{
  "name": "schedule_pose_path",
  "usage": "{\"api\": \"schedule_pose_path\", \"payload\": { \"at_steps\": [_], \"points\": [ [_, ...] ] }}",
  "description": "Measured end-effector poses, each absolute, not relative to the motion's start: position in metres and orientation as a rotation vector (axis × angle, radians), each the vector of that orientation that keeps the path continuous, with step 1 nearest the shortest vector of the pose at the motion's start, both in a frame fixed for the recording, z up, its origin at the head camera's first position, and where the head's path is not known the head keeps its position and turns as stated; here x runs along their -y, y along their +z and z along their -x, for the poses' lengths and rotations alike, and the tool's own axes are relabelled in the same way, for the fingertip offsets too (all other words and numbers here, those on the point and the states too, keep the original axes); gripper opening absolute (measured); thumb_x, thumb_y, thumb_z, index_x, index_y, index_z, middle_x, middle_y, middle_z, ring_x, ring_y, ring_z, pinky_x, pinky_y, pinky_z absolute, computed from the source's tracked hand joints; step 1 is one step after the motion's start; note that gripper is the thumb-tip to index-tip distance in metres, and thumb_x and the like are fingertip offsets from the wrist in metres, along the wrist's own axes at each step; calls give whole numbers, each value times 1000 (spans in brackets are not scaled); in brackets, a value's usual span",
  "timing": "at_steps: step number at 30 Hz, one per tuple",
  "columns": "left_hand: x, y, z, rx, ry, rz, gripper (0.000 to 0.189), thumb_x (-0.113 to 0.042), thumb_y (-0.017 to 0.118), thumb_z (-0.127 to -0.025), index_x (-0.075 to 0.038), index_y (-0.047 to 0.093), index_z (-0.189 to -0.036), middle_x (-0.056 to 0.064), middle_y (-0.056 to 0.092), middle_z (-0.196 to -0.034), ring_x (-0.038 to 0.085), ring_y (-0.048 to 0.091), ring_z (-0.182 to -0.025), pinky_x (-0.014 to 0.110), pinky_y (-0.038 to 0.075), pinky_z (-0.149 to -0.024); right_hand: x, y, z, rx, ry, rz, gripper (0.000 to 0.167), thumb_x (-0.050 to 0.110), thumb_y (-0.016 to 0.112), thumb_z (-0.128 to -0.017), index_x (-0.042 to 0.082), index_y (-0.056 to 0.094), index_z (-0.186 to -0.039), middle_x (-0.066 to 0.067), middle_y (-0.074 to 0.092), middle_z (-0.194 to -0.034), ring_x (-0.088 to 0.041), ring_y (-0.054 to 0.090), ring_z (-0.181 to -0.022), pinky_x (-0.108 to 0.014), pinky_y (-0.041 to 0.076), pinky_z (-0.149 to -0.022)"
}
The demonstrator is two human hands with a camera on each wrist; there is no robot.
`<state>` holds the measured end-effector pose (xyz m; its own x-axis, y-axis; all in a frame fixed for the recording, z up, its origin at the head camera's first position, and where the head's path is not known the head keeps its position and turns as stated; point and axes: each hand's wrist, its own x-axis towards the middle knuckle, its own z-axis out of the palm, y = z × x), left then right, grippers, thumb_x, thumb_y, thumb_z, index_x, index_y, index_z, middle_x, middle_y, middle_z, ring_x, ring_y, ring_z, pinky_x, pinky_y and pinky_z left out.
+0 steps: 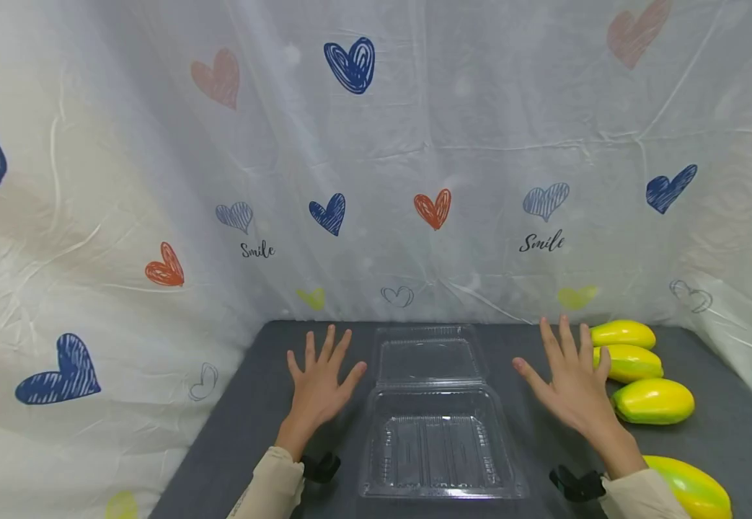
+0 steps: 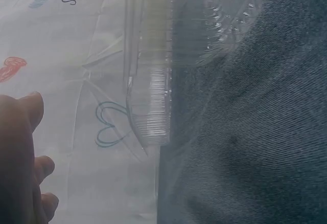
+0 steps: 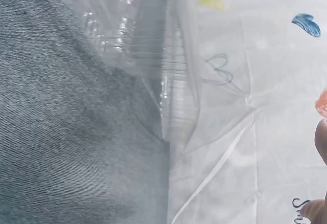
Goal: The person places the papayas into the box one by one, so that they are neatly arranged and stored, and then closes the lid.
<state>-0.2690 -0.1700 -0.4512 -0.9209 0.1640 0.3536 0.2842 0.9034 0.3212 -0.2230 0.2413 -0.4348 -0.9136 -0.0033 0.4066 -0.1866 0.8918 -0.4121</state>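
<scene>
A clear plastic clamshell box lies open on the dark grey table, its lid folded back toward the curtain. My left hand rests flat on the table to the left of the box, fingers spread, holding nothing. On the other side my right hand lies flat with spread fingers, between the box and several yellow-green mangoes. The left wrist view shows the box edge and my left hand's fingertips. In the right wrist view the box edge appears above the table.
A white curtain with heart prints closes in the back and both sides. Mangoes line the right part of the table, one close to my right sleeve. Black wrist mounts sit at both cuffs.
</scene>
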Motion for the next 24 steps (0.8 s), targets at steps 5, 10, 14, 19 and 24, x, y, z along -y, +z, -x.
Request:
{"api": "schedule_pose_path", "payload": {
  "at_steps": [5, 10, 14, 19, 24],
  "points": [
    [171, -455, 267, 2738, -535, 342, 74, -63, 49, -100, -27, 29, -162, 5, 11, -173, 45, -4, -158, 79, -7, -115, -240, -441, 220, 2656, 657, -140, 89, 58, 52, -100, 17, 7, -166, -27, 1, -169, -56, -8, -153, -85, -2, -107],
    [173, -456, 261, 2746, -550, 404, 74, -63, 51, -99, -29, 31, -161, 3, 13, -172, 43, -1, -159, 79, -5, -116, -236, -446, 217, 2668, 655, -145, 90, 58, 52, -100, 16, 8, -166, -26, 1, -170, -55, -6, -154, -84, 0, -108],
    [171, -453, 254, 2766, -591, 479, 73, -62, 52, -99, -31, 30, -161, 0, 12, -172, 40, -2, -159, 78, -6, -116, -232, -449, 215, 2663, 661, -166, 89, 58, 52, -101, 15, 8, -166, -26, 2, -170, -54, -7, -154, -83, -1, -109],
    [170, -456, 249, 2783, -634, 551, 73, -61, 52, -99, -33, 27, -162, -2, 11, -172, 38, -3, -160, 77, -7, -117, -228, -451, 213, 2657, 683, -180, 89, 57, 54, -100, 15, 10, -165, -26, 4, -170, -55, -4, -154, -83, -1, -110],
    [172, -462, 247, 2839, -722, 667, 74, -56, 56, -100, -42, 18, -162, -7, 6, -172, 36, -3, -160, 77, -4, -117, -224, -456, 210, 2648, 748, -201, 87, 53, 56, -100, 13, 13, -165, -28, 8, -169, -56, 1, -153, -82, 1, -109]
  ]
}}
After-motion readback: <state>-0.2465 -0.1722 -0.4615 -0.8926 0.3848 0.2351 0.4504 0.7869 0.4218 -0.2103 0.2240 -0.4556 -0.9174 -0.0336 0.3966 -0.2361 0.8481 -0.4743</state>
